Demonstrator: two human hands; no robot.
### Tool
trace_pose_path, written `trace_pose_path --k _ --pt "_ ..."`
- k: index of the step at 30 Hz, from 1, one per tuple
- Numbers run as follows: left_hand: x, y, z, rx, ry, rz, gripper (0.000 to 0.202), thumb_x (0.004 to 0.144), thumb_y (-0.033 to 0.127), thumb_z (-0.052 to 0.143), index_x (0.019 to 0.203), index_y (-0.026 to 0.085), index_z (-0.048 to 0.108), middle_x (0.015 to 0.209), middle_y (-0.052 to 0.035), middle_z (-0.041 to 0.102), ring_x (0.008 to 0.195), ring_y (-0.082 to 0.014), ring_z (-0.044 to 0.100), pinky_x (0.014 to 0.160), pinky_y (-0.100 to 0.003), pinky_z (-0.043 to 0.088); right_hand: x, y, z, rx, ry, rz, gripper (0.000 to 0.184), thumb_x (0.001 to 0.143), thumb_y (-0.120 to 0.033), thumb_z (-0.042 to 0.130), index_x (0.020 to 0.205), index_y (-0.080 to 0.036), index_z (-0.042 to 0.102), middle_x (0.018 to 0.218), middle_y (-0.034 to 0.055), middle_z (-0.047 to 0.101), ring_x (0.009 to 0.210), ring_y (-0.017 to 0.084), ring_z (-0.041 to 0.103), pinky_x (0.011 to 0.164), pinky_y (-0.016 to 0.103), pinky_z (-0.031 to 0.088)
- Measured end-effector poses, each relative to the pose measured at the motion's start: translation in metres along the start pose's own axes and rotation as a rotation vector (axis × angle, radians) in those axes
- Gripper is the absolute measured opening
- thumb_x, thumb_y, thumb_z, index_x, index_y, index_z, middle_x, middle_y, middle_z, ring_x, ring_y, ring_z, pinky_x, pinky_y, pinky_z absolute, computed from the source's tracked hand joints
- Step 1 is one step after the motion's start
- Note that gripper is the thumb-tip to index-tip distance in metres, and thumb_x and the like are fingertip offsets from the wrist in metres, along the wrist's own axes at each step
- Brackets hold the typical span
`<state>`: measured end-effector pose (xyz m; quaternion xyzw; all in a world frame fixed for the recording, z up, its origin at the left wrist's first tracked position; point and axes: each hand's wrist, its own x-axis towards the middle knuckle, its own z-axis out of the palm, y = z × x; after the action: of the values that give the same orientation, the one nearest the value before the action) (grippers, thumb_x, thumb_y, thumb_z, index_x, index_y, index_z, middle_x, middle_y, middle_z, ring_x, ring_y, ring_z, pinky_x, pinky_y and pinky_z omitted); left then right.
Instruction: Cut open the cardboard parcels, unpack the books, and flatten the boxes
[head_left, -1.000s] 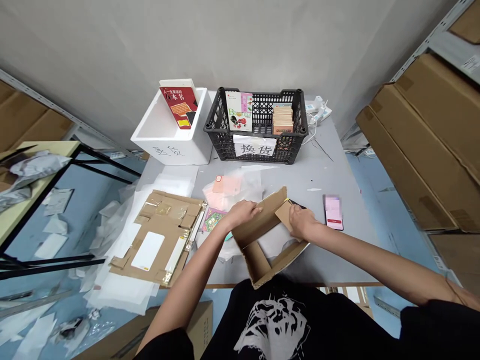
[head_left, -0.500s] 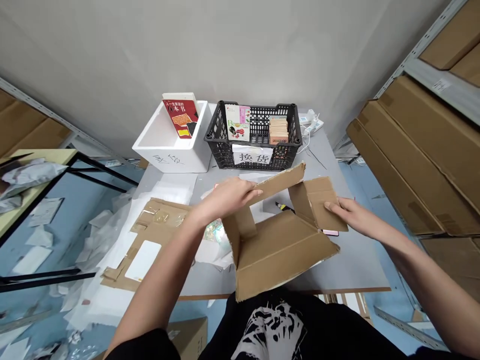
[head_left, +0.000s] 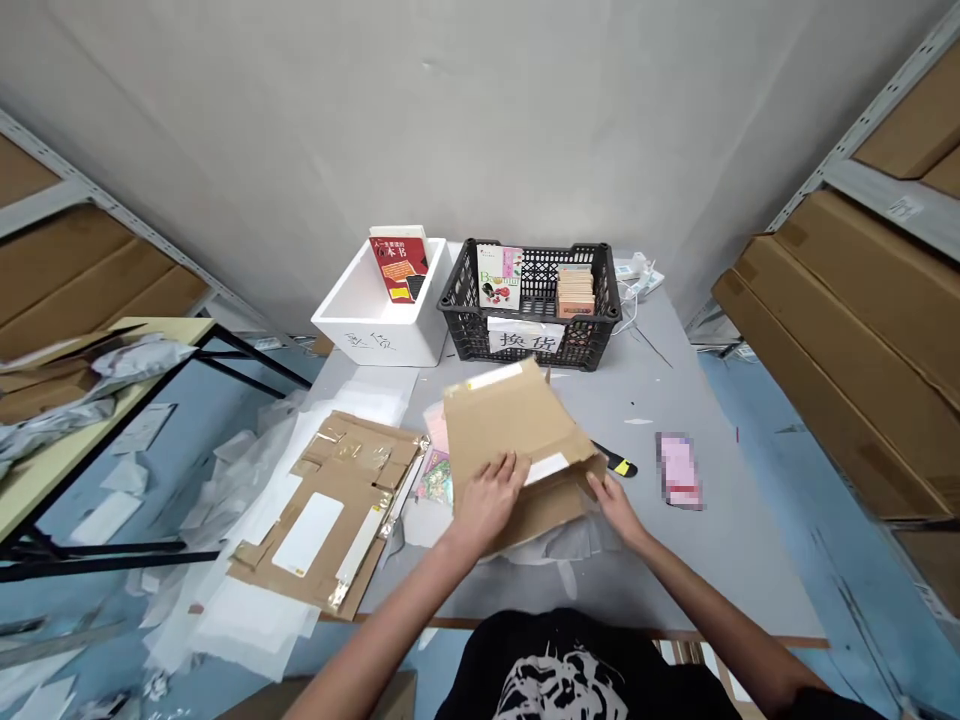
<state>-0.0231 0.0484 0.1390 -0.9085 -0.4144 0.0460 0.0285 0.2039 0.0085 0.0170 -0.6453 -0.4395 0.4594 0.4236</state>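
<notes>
Head view: cardboard mailer [head_left: 517, 430] has come down onto the desk [head_left: 735, 560], now folded over, mid-desk, its far end raised. Left hand [head_left: 489, 503] open, palm down on its near edge; right hand [head_left: 616, 510] curled against the near-right corner, grip unclear. Just right of it lies a black-and-yellow utility knife [head_left: 615, 462]; farther right, a phone [head_left: 679, 471], screen blurred. Left, a flattened cardboard blank [head_left: 330, 510] lies separate. Far: black plastic crate [head_left: 529, 305] of books.

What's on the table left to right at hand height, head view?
Flattened cardboard sheet → folded cardboard mailer → black-and-yellow tool → phone with blurred pink screen
</notes>
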Motion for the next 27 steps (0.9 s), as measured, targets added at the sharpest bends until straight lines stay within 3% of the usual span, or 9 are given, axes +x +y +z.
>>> trace_pose_path --k 3,6,10,13,18,20,22,25,27 --pt "-0.018 0.031 0.056 -0.025 -0.014 0.020 0.050 0.086 0.006 0.041 0.133 0.020 0.048 0.135 -0.0124 0.054 0.125 -0.0266 0.051 0.098 -0.044 0.046 -0.019 0.046 0.003 -0.008 -0.065 0.092 0.065 0.067 -0.077 0.050 0.093 -0.020 0.067 0.102 0.0137 0.071 0.108 0.035 0.059 0.098 0.050 0.041" --pt "-0.028 0.057 0.087 -0.044 -0.001 0.044 0.046 0.088 0.011 0.041 0.133 0.019 0.048 0.136 -0.0141 0.053 0.126 -0.0294 0.048 0.100 -0.049 0.043 -0.028 0.065 -0.013 -0.014 -0.152 0.112 0.067 0.064 -0.072 0.058 0.106 -0.020 0.066 0.118 0.0148 0.066 0.118 0.034 0.054 0.104 0.051 0.036" --pt "-0.026 0.073 0.097 -0.070 0.051 0.039 0.045 0.091 0.016 0.040 0.135 0.017 0.045 0.138 -0.0153 0.050 0.129 -0.0298 0.045 0.102 -0.051 0.040 -0.019 0.056 -0.047 -0.028 -0.170 0.087 0.071 0.067 -0.056 0.062 0.128 -0.022 0.054 0.144 0.0118 0.045 0.133 0.028 0.039 0.111 0.045 0.028" --pt "-0.017 0.080 0.095 -0.110 0.063 0.022 0.044 0.093 0.021 0.037 0.136 0.015 0.043 0.137 -0.0147 0.052 0.129 -0.0294 0.045 0.103 -0.051 0.039 -0.001 0.037 -0.061 0.025 -0.162 0.140 0.064 0.072 -0.052 0.054 0.129 -0.024 0.053 0.142 0.0094 0.048 0.132 0.027 0.041 0.106 0.043 0.035" --pt "-0.009 0.090 0.094 -0.271 0.040 0.017 0.041 0.094 0.030 0.040 0.132 0.017 0.047 0.134 -0.0137 0.054 0.128 -0.0275 0.046 0.104 -0.051 0.037 0.029 0.024 -0.038 -0.180 -0.064 0.232 0.066 0.068 -0.056 0.059 0.123 -0.020 0.056 0.117 0.0124 0.066 0.106 0.029 0.062 0.089 0.044 0.048" --pt "-0.010 0.072 0.092 -0.460 0.047 0.020 0.035 0.094 0.031 0.039 0.123 0.020 0.055 0.126 -0.0107 0.061 0.121 -0.0235 0.052 0.101 -0.044 0.041 0.035 0.028 -0.025 -0.346 -0.091 0.195 0.064 0.062 -0.052 0.066 0.118 -0.020 0.058 0.111 0.0109 0.068 0.102 0.030 0.064 0.089 0.043 0.048" --pt "-0.006 0.030 0.090 -0.717 0.086 -0.084 0.035 0.096 0.030 0.029 0.107 0.022 0.062 0.108 -0.0062 0.069 0.105 -0.0180 0.061 0.093 -0.034 0.047 0.037 0.034 -0.017 -0.397 -0.118 0.135 0.060 0.063 -0.049 0.067 0.116 -0.022 0.058 0.112 0.0094 0.068 0.106 0.029 0.062 0.091 0.043 0.047" --pt "0.013 -0.058 0.092 -0.957 0.207 -0.624 0.046 0.096 0.031 0.016 0.101 0.018 0.060 0.098 -0.0087 0.069 0.095 -0.0188 0.063 0.087 -0.034 0.048 0.037 0.042 -0.017 -0.343 -0.107 0.096 0.060 0.066 -0.049 0.063 0.120 -0.021 0.055 0.116 0.0101 0.066 0.110 0.029 0.060 0.094 0.043 0.046" --pt "0.032 -0.107 0.100 -1.046 0.144 -0.745 0.039 0.094 0.033 0.024 0.104 0.018 0.058 0.107 -0.0088 0.067 0.108 -0.0211 0.059 0.094 -0.037 0.044 0.036 0.045 -0.018 -0.302 -0.103 0.093 0.061 0.066 -0.048 0.063 0.120 -0.022 0.054 0.117 0.0098 0.066 0.110 0.028 0.060 0.094 0.044 0.046"
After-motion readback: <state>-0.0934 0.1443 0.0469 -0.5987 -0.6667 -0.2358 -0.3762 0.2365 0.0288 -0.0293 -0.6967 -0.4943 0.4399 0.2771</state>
